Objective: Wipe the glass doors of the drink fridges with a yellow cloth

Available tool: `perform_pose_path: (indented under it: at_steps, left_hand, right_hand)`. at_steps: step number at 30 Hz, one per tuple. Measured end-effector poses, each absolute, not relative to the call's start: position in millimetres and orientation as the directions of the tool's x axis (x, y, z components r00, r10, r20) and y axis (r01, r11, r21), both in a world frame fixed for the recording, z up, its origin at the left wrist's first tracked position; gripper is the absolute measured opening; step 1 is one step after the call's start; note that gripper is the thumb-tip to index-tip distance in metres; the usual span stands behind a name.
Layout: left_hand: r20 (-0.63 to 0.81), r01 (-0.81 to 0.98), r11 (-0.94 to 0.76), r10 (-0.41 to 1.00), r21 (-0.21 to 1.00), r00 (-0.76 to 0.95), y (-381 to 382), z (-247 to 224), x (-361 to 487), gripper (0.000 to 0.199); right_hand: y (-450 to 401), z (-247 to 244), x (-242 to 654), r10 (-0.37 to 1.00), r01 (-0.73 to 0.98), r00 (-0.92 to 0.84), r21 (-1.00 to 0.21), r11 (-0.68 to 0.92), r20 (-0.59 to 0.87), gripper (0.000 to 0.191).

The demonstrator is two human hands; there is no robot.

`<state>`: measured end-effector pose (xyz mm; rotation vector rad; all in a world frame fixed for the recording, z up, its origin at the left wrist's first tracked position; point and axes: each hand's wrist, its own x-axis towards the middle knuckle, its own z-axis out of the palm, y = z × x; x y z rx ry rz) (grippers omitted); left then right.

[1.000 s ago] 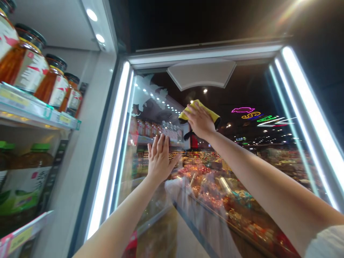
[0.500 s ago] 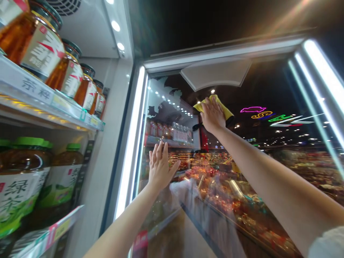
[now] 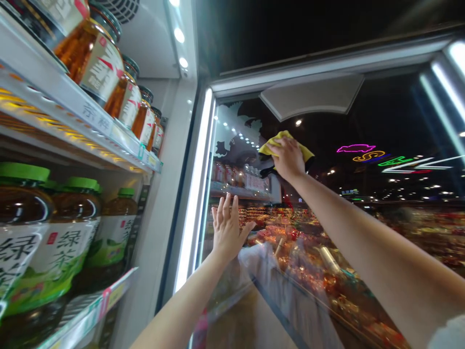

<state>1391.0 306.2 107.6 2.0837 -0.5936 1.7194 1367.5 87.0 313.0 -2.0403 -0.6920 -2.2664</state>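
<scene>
Both arms reach up to the glass door of a lit drinks fridge. My right hand presses a yellow cloth with a dark underside against the upper part of the pane; part of the cloth is hidden beneath the palm. Lower and to the left, my left hand rests with its fingers spread at the glass, near the bright strip light on the door's edge. It holds nothing.
To the left, fridge shelves hold glass jars of amber drink above green-capped tea bottles. A price rail juts out at lower left. Beyond the pane are neon shapes and colourful goods; shelf reflections overlay them.
The view has turned left, showing more of the shelves. My right hand and the cloth have slid left across the glass. My left hand has stayed in about the same place on the pane.
</scene>
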Motion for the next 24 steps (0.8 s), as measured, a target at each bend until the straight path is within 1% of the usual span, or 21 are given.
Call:
perform_pose_path:
  at_steps: [3,6,8,9,13,14,15,17,20,21,22,24]
  left_hand:
    - [0.980,-0.542,-0.840,-0.085,0.027,0.180,305.5,107.4,1389.0,0.085]
    - [0.976,-0.562,-0.827,-0.104,0.022,0.191,311.3,107.3,1384.9,0.084]
    - [0.975,-0.576,-0.817,-0.107,0.024,0.193,319.7,107.0,1383.5,0.083]
    - [0.975,-0.578,-0.815,-0.102,0.032,0.198,325.1,106.6,1383.3,0.083]
    - [0.965,-0.555,-0.824,-0.040,0.116,0.261,348.9,103.0,1384.8,0.083]
    - [0.960,-0.547,-0.826,-0.027,0.135,0.277,353.9,101.6,1385.1,0.082]
    - [0.957,-0.542,-0.828,-0.022,0.145,0.290,358.2,100.1,1385.2,0.082]
    - [0.953,-0.540,-0.829,-0.027,0.146,0.300,363.8,97.1,1384.9,0.080]
    - [0.955,-0.546,-0.825,-0.026,0.146,0.296,366.4,94.3,1384.7,0.079]
    - [0.957,-0.550,-0.822,-0.019,0.151,0.290,366.3,93.8,1384.9,0.079]
    - [0.959,-0.554,-0.818,-0.011,0.154,0.282,365.9,93.3,1385.2,0.079]
    - [0.966,-0.564,-0.811,0.005,0.155,0.259,364.7,92.2,1386.1,0.081]
  right_hand:
    - [133.4,291.6,1373.7,0.496,0.364,-0.024,0.469,-0.804,0.868,0.042]
    - [137.8,274.8,1367.2,0.636,0.392,0.018,0.580,-0.714,0.771,0.040]
    - [128.7,279.4,1364.1,0.660,0.381,0.010,0.607,-0.697,0.751,0.039]
    - [126.0,286.1,1364.9,0.645,0.374,0.000,0.598,-0.709,0.764,0.040]
    - [149.9,315.0,1382.2,0.442,0.375,-0.065,0.433,-0.820,0.895,0.042]
    - [162.2,316.7,1387.1,0.410,0.382,-0.073,0.405,-0.830,0.909,0.042]
    - [174.3,315.0,1391.0,0.409,0.392,-0.075,0.404,-0.827,0.909,0.042]
    - [192.1,303.5,1394.5,0.500,0.412,-0.067,0.480,-0.774,0.863,0.043]
    - [195.5,284.4,1391.8,0.694,0.431,-0.052,0.643,-0.633,0.718,0.043]
    - [192.7,282.5,1390.4,0.735,0.431,-0.046,0.677,-0.597,0.677,0.042]
    - [190.2,283.9,1389.6,0.757,0.427,-0.039,0.695,-0.578,0.653,0.042]
    - [190.7,295.1,1390.7,0.743,0.416,-0.033,0.685,-0.597,0.668,0.040]
